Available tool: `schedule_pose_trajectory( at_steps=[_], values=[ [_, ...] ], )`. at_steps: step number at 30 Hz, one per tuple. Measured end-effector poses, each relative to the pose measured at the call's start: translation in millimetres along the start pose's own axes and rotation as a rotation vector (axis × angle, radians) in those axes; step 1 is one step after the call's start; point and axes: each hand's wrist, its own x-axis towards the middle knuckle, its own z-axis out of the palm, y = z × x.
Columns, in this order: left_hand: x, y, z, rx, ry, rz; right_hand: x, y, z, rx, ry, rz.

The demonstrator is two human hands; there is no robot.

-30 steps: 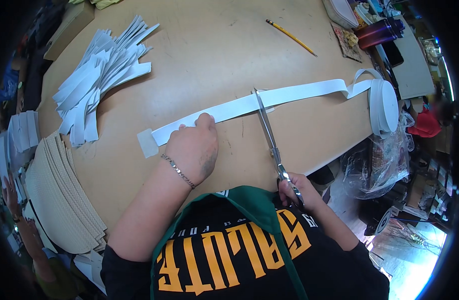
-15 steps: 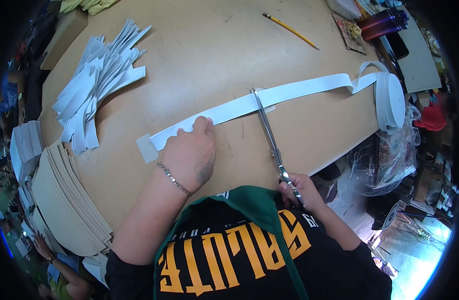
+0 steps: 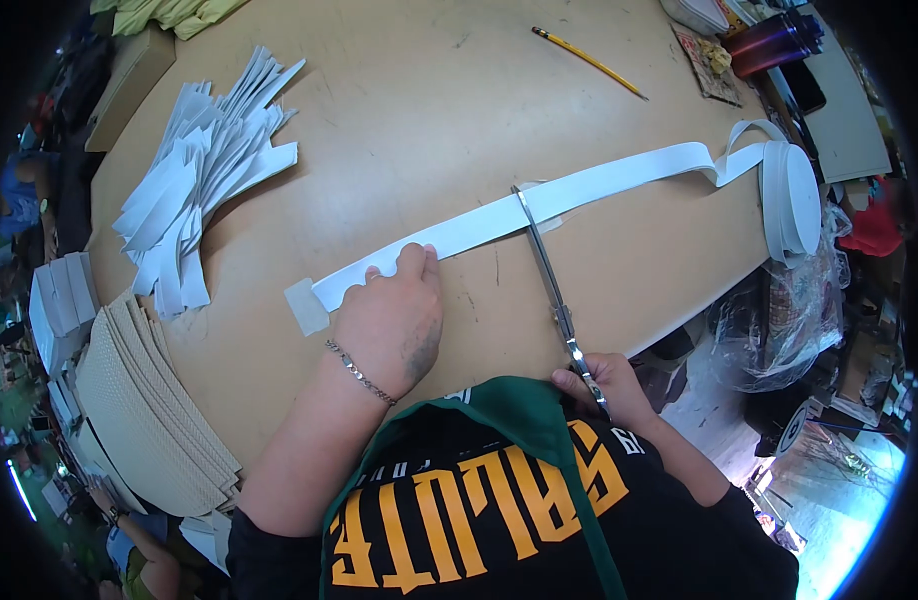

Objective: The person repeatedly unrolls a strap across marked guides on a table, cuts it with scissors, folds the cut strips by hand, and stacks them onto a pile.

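A long white flat band, perhaps elastic (image 3: 619,178), stretches across the table from a roll at the right. My left hand (image 3: 394,320) rests on its left part, fingertips pressing it down, fingers somewhat bent and apart. The band's left end lies by a piece of clear tape (image 3: 307,307) on the tabletop. In my right hand (image 3: 614,388) are metal scissors (image 3: 546,270), gripped by the handles near the table's front edge. Their blades cross the band at its middle and look nearly closed; whether they have cut it, I cannot tell. Another pale tape piece (image 3: 551,225) shows beneath the band there.
At the upper left lies a pile of cut white strips (image 3: 194,190). Stacked textured cream sheets (image 3: 144,410) sit at the left edge. A yellow pencil (image 3: 589,63) lies at the back. The white roll (image 3: 791,200) stands at right, near a purple tumbler (image 3: 774,45).
The whole view has shifted slightly, moving everything a little right and down. The scissor blades look closer together across the band. My left hand stays pressed on the band.
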Motion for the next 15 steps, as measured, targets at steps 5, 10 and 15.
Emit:
schedule_pose_trajectory(
  at_steps=[5,10,15],
  values=[
    [-0.1,1.1,-0.5,0.017,-0.002,0.0,0.5,1.0,-5.6,0.004,-0.056,0.025],
    [-1.0,3.6,-1.4,0.039,-0.004,-0.012,-2.9,0.3,-17.4,0.041,-0.153,-0.028],
    [-2.0,5.3,1.6,0.068,0.0,-0.02,-1.8,-2.5,-23.8,-0.002,-0.198,-0.006]
  ],
)
